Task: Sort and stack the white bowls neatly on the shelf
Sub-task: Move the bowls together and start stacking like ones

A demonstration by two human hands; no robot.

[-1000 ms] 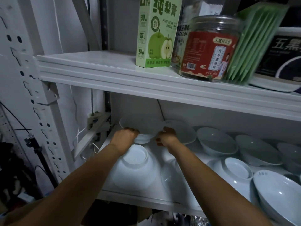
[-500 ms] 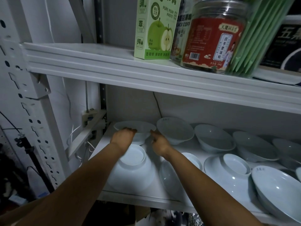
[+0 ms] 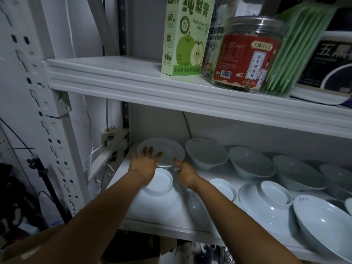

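Note:
A white bowl sits upright at the back left of the lower shelf. My left hand hovers over its near rim with the fingers spread and straight. My right hand pinches the bowl's front rim, index finger stretched along it and the other fingers curled. Just in front of it lies an upside-down white bowl, partly under my left wrist. More white bowls stand upright in a back row.
Further white bowls fill the front right, one overturned and one upright. The upper shelf carries a green pear-paste box, a red-labelled jar and green packets. A perforated white post stands at the left.
The bowl held in both hands has come to rest at the back left of the shelf. My left hand has let go and spread its fingers. My right hand stays at the rim.

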